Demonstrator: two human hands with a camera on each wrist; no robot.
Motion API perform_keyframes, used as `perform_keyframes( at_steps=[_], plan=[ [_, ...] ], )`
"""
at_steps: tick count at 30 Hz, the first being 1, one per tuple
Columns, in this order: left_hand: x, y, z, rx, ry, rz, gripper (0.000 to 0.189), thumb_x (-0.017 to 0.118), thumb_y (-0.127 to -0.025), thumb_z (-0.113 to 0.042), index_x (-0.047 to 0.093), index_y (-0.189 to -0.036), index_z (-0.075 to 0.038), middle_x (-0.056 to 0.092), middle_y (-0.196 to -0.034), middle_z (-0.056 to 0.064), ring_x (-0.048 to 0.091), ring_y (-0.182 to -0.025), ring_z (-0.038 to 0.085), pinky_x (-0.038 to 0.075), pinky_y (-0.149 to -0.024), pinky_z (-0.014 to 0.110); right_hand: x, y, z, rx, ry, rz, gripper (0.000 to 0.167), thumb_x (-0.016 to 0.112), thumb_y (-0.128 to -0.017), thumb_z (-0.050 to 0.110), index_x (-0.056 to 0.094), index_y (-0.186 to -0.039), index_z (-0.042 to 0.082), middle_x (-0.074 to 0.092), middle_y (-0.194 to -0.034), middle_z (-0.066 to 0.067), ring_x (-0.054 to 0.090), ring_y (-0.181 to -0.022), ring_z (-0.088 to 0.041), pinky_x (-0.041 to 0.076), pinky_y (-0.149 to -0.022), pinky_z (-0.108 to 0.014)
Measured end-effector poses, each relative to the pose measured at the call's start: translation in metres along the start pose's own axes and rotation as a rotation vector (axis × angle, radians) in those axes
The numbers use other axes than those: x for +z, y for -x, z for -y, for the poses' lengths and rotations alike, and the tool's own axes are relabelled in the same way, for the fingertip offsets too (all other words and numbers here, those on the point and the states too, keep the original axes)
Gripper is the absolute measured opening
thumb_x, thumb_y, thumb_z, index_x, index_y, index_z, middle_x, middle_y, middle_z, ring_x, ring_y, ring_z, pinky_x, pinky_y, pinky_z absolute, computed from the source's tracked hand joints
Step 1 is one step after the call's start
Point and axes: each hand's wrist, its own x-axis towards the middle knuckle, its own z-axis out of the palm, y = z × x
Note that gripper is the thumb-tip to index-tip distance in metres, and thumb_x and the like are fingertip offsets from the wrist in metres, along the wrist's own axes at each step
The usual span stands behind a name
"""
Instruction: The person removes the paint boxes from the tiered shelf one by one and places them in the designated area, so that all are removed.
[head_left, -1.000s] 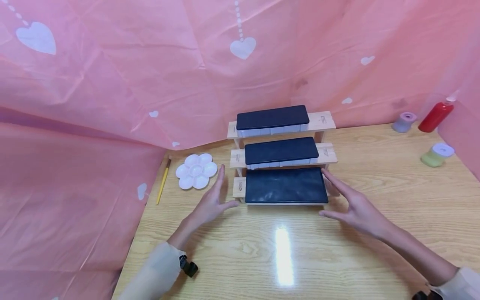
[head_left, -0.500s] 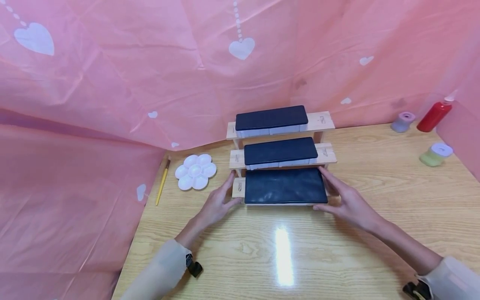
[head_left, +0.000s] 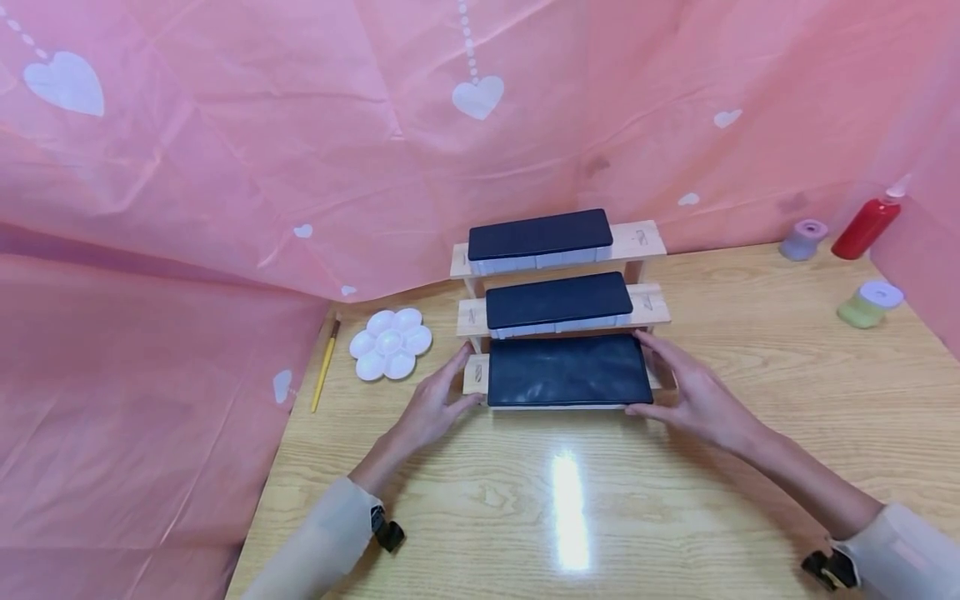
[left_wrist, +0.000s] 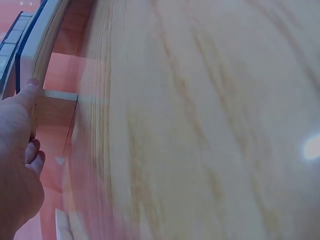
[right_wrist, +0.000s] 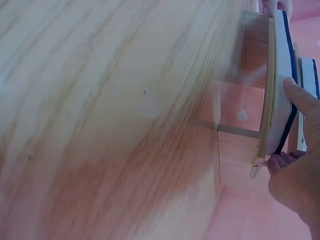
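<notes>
A three-step wooden rack [head_left: 651, 236] stands on the table with a white box under a dark navy lid on each step. The lowest box [head_left: 570, 371] is the widest. My left hand [head_left: 431, 404] grips the left end of the bottom step; in the left wrist view its thumb [left_wrist: 31, 85] lies on the front edge and the fingers curl beneath. At the other end my right hand [head_left: 697, 400] holds the lowest box. Its thumb [right_wrist: 295, 92] presses the white front side, with fingers round the box's right end. The middle box [head_left: 558, 300] and top box [head_left: 540, 235] are untouched.
Left of the rack lie a white flower-shaped palette [head_left: 390, 343] and a yellow paintbrush [head_left: 325, 367]. On the right stand a red bottle [head_left: 866, 227], a purple jar [head_left: 802, 240] and a green jar [head_left: 868, 305] with a lilac lid. A pink curtain [head_left: 337, 125] hangs behind.
Both hands have closed in from the sides: the left moved right onto the bottom step's end, the right moved left onto the lowest box. The rack stays in place on the table.
</notes>
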Motion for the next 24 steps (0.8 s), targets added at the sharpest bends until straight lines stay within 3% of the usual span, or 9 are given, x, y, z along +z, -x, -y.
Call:
perform_keyframes(
  at_steps=[1, 4, 7, 10, 12, 17, 21, 24],
  plan=[
    [-0.0004, -0.0002, -0.0001, -0.001, -0.003, 0.000, 0.083, 0.076, -0.101, -0.027, 0.030, -0.168, -0.009, 0.038, -0.168, 0.009, 0.042, -0.151, 0.023, 0.038, -0.122, 0.045, -0.0002, -0.0002, 0.0000, 0.001, 0.002, 0.000, 0.110, 0.098, -0.078, 0.024, 0.034, -0.165, 0.007, 0.041, -0.162, -0.028, 0.045, -0.142, -0.052, 0.042, -0.107, -0.065],
    [-0.0015, -0.0009, -0.0003, -0.001, -0.005, -0.001, 0.084, 0.077, -0.101, -0.027, 0.030, -0.168, -0.010, 0.039, -0.167, 0.008, 0.043, -0.151, 0.024, 0.039, -0.121, 0.045, 0.0000, -0.0005, -0.0008, -0.017, 0.010, -0.010, 0.110, 0.100, -0.076, 0.025, 0.036, -0.164, 0.005, 0.041, -0.161, -0.028, 0.045, -0.141, -0.051, 0.043, -0.106, -0.069],
    [-0.0020, -0.0013, -0.0006, -0.003, -0.007, 0.001, 0.084, 0.077, -0.100, -0.028, 0.030, -0.168, -0.011, 0.039, -0.168, 0.008, 0.043, -0.151, 0.024, 0.039, -0.121, 0.045, 0.0010, -0.0004, -0.0021, -0.055, 0.020, -0.028, 0.111, 0.101, -0.073, 0.022, 0.037, -0.162, 0.004, 0.043, -0.159, -0.026, 0.047, -0.139, -0.049, 0.044, -0.118, -0.042],
    [-0.0020, -0.0016, -0.0002, -0.010, -0.004, 0.003, 0.085, 0.078, -0.100, -0.028, 0.031, -0.168, -0.013, 0.040, -0.168, 0.007, 0.043, -0.151, 0.024, 0.040, -0.120, 0.046, 0.0015, -0.0003, -0.0030, -0.082, 0.014, -0.031, 0.115, 0.102, -0.072, 0.020, 0.035, -0.163, 0.004, 0.043, -0.158, -0.026, 0.048, -0.137, -0.048, 0.033, -0.111, -0.009],
    [-0.0018, -0.0018, 0.0004, -0.016, -0.003, 0.007, 0.085, 0.078, -0.100, -0.029, 0.031, -0.168, -0.013, 0.040, -0.168, 0.006, 0.043, -0.151, 0.024, 0.040, -0.120, 0.045, 0.0013, -0.0004, -0.0034, -0.086, 0.011, -0.022, 0.117, 0.102, -0.072, 0.020, 0.032, -0.165, 0.006, 0.041, -0.159, -0.027, 0.047, -0.138, -0.049, 0.027, -0.108, -0.003],
    [-0.0015, -0.0022, 0.0017, -0.028, -0.002, 0.008, 0.084, 0.078, -0.099, -0.029, 0.033, -0.168, -0.014, 0.041, -0.167, 0.006, 0.044, -0.151, 0.024, 0.040, -0.120, 0.045, -0.0004, 0.0002, -0.0039, -0.086, 0.022, -0.001, 0.118, 0.101, -0.074, 0.024, 0.030, -0.167, 0.009, 0.039, -0.162, -0.027, 0.044, -0.141, -0.050, 0.029, -0.114, -0.014],
    [-0.0014, -0.0022, 0.0019, -0.031, 0.001, 0.005, 0.082, 0.079, -0.099, -0.030, 0.036, -0.166, -0.013, 0.043, -0.166, 0.006, 0.045, -0.150, 0.024, 0.041, -0.120, 0.045, -0.0009, 0.0003, -0.0042, -0.084, 0.023, 0.005, 0.116, 0.101, -0.074, 0.025, 0.032, -0.166, 0.009, 0.040, -0.161, -0.027, 0.044, -0.141, -0.049, 0.043, -0.117, -0.044],
    [-0.0015, -0.0022, 0.0019, -0.035, 0.006, 0.005, 0.081, 0.079, -0.098, -0.031, 0.038, -0.165, -0.013, 0.044, -0.166, 0.006, 0.044, -0.150, 0.023, 0.041, -0.120, 0.045, -0.0007, -0.0006, -0.0041, -0.078, 0.026, 0.011, 0.116, 0.101, -0.073, 0.025, 0.034, -0.165, 0.008, 0.041, -0.159, -0.027, 0.044, -0.140, -0.048, 0.045, -0.105, -0.069]
  ],
)
